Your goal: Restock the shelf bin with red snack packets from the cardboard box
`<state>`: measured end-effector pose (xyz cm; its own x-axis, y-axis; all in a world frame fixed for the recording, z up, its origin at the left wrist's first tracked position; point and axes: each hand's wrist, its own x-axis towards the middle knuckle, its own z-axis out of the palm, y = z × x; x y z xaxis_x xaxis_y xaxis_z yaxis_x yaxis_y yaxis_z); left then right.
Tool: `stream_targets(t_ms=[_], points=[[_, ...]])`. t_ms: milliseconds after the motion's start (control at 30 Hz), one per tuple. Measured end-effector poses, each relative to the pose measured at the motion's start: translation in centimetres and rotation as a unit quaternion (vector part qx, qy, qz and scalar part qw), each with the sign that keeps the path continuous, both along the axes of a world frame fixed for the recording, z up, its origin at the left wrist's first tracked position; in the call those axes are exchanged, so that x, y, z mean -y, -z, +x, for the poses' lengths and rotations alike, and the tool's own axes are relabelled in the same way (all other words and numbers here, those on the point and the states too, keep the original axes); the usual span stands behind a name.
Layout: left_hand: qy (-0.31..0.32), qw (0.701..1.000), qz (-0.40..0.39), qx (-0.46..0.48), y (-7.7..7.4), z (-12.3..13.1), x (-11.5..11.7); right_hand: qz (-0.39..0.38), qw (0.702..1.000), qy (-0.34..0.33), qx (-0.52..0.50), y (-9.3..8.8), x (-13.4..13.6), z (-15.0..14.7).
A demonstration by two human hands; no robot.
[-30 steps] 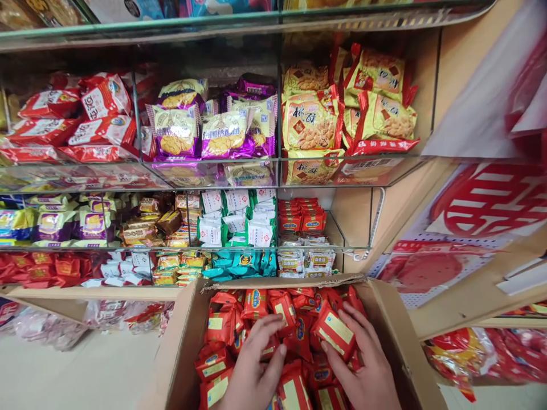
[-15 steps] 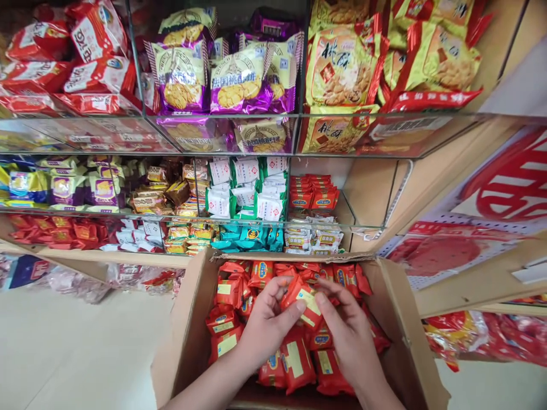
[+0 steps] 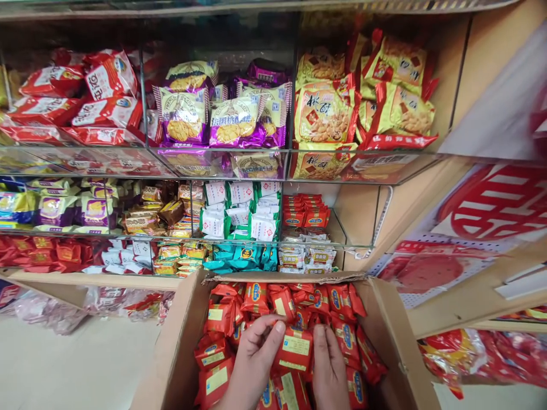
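Note:
A brown cardboard box (image 3: 173, 353) at the bottom centre is full of small red snack packets (image 3: 342, 307). Both my hands reach into it. My left hand (image 3: 254, 356) has its fingers curled and pinches the left side of one red packet with a yellow label (image 3: 296, 348). My right hand (image 3: 327, 364) presses its fingers against the right side of the same packet. The packet is held upright between the two hands, just above the pile.
Glass shelves behind the box hold bagged biscuits: red bags (image 3: 100, 114), purple bags (image 3: 233, 122), yellow-red bags (image 3: 325, 114). Lower bins hold white-green packets (image 3: 239, 210) and a stack of red packets (image 3: 305, 210). A wooden shelf side (image 3: 470, 296) stands right; pale floor (image 3: 64, 370) lies left.
The camera tilted up a little. Both hands sank lower in the box and closed on one red packet between them; earlier they were sorting through the packets.

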<state>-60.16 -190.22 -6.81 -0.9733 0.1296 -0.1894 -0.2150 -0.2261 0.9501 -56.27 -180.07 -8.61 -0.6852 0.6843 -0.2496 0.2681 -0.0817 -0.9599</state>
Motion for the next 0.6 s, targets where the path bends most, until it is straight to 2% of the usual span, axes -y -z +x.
stream_targets(t_ms=[67,200,333,400,500,600], points=[[-0.025,1.0,-0.008,-0.015,0.4,0.4,-0.4,0.017,1.0,-0.001,-0.02,0.3,0.0,-0.4],[-0.061,0.994,-0.056,-0.07,1.1,0.6,-0.7,0.065,0.991,-0.08,-0.088,1.3,-0.5,-1.0],[-0.095,0.977,-0.151,-0.115,2.0,0.2,-0.3,0.158,0.978,-0.093,-0.097,2.4,-0.5,-1.0],[-0.096,0.972,-0.175,-0.128,2.5,-0.1,0.0,0.197,0.971,-0.095,-0.094,2.8,-0.4,-0.9],[-0.067,0.973,-0.174,-0.138,3.3,-0.5,0.3,0.239,0.963,-0.093,-0.08,3.1,-0.2,-0.8],[-0.097,0.977,-0.142,-0.123,3.6,-0.7,0.6,0.26,0.957,-0.095,-0.086,3.0,-0.2,-0.9]])
